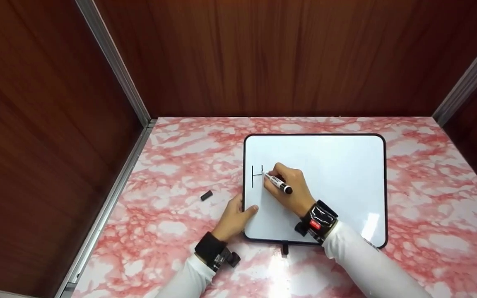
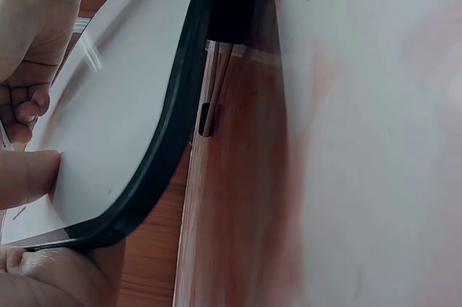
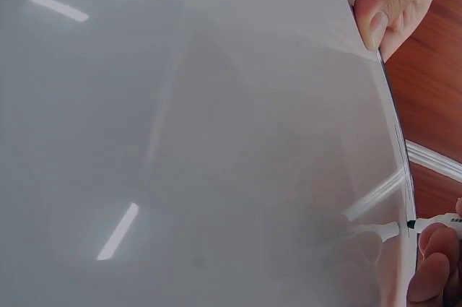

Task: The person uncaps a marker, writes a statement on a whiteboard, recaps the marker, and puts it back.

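Observation:
A whiteboard with a black frame stands over the marbled table in the head view. My left hand grips its left edge, thumb on the white face and fingers behind the frame. Between my right hand's thumb and fingers is a black-and-white marker, its tip at the board's surface near the left side. Black strokes there form an H shape, its right upright partly covered by the marker and hand. The right wrist view shows the dark marker tip against the board, close to its edge.
A black marker cap lies on the table left of the board. Below the board's lower edge a small black support foot sticks out. Brown wood-look panels enclose the back and sides.

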`<state>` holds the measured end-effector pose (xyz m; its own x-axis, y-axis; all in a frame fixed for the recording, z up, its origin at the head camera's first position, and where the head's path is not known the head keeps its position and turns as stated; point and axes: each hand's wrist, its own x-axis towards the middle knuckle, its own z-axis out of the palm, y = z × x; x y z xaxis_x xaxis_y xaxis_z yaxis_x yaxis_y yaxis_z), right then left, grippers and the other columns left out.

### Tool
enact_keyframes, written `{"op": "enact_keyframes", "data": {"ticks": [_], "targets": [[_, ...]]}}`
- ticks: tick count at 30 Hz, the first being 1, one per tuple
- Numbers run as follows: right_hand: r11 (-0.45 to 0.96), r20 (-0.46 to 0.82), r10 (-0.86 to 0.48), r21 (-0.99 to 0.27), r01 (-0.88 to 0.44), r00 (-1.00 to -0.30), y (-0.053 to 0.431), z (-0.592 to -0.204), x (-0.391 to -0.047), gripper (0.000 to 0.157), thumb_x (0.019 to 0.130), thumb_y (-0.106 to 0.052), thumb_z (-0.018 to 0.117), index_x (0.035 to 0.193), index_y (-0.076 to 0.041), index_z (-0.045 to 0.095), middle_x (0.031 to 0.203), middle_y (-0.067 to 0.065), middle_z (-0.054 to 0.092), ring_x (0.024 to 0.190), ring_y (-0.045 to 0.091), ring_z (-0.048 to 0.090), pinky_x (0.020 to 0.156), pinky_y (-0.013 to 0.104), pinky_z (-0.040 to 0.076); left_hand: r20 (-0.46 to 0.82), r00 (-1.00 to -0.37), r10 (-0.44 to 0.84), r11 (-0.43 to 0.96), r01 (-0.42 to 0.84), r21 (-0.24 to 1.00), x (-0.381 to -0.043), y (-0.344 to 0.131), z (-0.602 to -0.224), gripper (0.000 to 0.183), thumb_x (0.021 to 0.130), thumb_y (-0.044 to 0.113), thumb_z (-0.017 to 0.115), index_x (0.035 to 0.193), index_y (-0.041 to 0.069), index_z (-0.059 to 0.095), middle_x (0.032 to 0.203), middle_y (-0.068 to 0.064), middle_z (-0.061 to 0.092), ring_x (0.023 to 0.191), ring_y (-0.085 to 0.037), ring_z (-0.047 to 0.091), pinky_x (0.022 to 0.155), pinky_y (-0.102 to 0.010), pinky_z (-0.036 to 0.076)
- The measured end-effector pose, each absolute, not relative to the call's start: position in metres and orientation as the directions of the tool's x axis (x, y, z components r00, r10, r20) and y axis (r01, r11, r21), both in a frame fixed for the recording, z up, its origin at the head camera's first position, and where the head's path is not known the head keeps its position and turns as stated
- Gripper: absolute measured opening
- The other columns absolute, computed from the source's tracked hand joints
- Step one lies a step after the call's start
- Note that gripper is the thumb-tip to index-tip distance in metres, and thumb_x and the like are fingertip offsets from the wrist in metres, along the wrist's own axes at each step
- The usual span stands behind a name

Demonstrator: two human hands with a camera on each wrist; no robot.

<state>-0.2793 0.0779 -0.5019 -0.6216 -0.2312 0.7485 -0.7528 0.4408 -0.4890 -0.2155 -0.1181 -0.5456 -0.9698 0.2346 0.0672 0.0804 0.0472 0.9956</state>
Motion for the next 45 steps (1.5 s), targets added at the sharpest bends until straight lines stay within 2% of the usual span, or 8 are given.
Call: {"op": "enact_keyframes", "data": {"ticks": [3,8,15,26,38,45], "targets": [[0.442,0.741,-0.23,-0.499,-0.746,-0.632,0.079,-0.508,-0.28,0.017,0.085,-0.009,0.074,0.078,-0.014,0.06,0.069,-0.001,0.07,0.06,0.005,0.055,0.051,0.02,0.043,0.071,-0.971,0.23,0.055,0.085,0.995,-0.215,-0.118,-0.545,0.039,0.104,0.003,0.063,0.138,-0.013,0.056,0.128,-0.034,0.072,0.114,-0.038,0.075,0.097,-0.044,0.065],[0.434,0.746,-0.235,-0.493,-0.754,-0.623,0.077,-0.504,-0.27,0.018,0.082,-0.005,0.075,0.076,-0.012,0.06,0.067,0.001,0.068,0.059,0.006,0.055,0.05,0.021,0.043,0.064,-0.973,0.222,0.063,0.08,0.995,-0.215,-0.118,-0.545,0.037,0.103,0.003,0.064,0.137,-0.013,0.058,0.126,-0.034,0.073,0.111,-0.038,0.077,0.094,-0.044,0.066],[0.437,0.743,-0.262,-0.478,-0.762,-0.616,0.078,-0.499,-0.258,0.017,0.082,-0.004,0.073,0.075,-0.01,0.059,0.066,0.002,0.068,0.059,0.005,0.053,0.051,0.02,0.042,0.067,-0.972,0.223,0.061,0.082,0.995,-0.216,-0.117,-0.545,0.04,0.103,0.002,0.064,0.14,-0.013,0.056,0.127,-0.035,0.072,0.112,-0.039,0.076,0.095,-0.045,0.066],[0.44,0.704,-0.311,-0.489,-0.754,-0.638,0.08,-0.499,-0.245,0.021,0.08,-0.001,0.076,0.074,-0.01,0.059,0.064,0.0,0.067,0.059,0.001,0.05,0.052,0.015,0.04,0.058,-0.974,0.219,0.059,0.073,0.996,-0.216,-0.118,-0.546,0.041,0.103,0.003,0.063,0.14,-0.012,0.056,0.125,-0.034,0.073,0.109,-0.039,0.077,0.092,-0.045,0.067],[0.446,0.69,-0.318,-0.496,-0.745,-0.65,0.08,-0.499,-0.242,0.02,0.082,-0.003,0.077,0.075,-0.011,0.059,0.066,-0.001,0.069,0.059,0.002,0.052,0.051,0.017,0.042,0.058,-0.973,0.221,0.06,0.072,0.996,-0.215,-0.118,-0.545,0.039,0.104,0.003,0.063,0.139,-0.012,0.057,0.127,-0.033,0.073,0.109,-0.038,0.077,0.093,-0.044,0.067],[0.424,0.703,-0.284,-0.517,-0.743,-0.652,0.084,-0.499,-0.245,0.017,0.081,-0.002,0.077,0.078,-0.007,0.061,0.067,0.002,0.07,0.059,0.001,0.051,0.051,0.016,0.041,0.065,-0.975,0.213,0.088,0.086,0.992,-0.214,-0.118,-0.544,0.04,0.103,0.004,0.064,0.14,-0.011,0.058,0.125,-0.033,0.074,0.108,-0.036,0.077,0.091,-0.044,0.067]]}}
